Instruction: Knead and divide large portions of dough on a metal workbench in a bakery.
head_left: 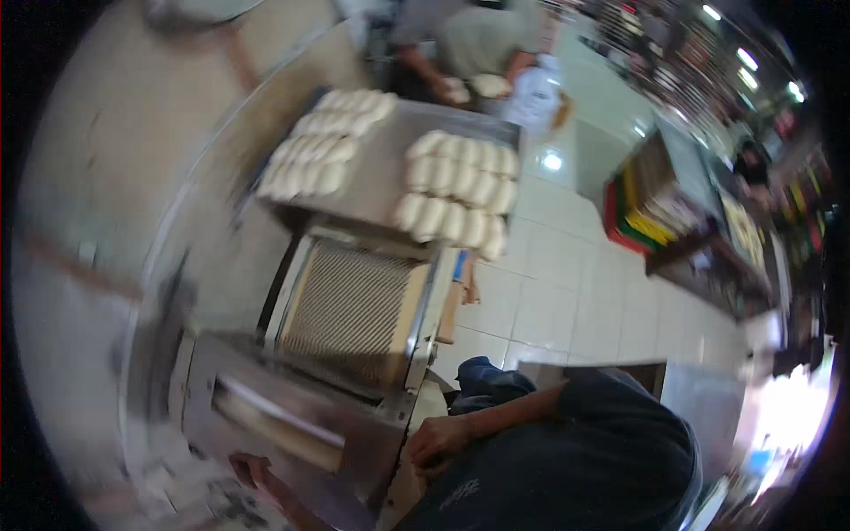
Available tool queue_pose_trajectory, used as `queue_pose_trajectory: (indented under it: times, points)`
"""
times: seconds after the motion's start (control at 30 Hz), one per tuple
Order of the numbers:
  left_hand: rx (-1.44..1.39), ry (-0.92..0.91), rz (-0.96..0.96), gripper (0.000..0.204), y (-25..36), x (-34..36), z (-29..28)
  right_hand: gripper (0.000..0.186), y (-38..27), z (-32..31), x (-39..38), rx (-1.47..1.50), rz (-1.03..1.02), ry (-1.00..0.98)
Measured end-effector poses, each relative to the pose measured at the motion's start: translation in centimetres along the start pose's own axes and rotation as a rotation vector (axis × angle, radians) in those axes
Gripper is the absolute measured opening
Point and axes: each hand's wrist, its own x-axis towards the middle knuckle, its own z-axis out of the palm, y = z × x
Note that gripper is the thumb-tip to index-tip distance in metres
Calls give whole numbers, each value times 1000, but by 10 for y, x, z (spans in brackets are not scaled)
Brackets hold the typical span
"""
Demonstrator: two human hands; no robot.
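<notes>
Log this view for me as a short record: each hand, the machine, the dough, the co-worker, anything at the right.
left hand: blurred, near the slotted metal housing; contact unclear
right hand: fingers curled, beside the machine's right edge; grip unclear
machine: slotted housing, patterned belt reaching toward the table
table: metal, dough pieces in two groups, left and right
co-worker: across the table, dough at both hands
right: stacked multicoloured crates
</notes>
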Motion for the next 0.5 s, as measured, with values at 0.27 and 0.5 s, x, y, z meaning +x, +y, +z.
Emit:
queue_pose_trajectory:
  times: [0.27,0.5]
  points:
    - [351,383,-221,18,-13,-37,-43,27,30,13,-57,-67,99,-199]
    - [168,523,-138,27,-80,15,-120,15,15,0,-20,-99,38,-198]
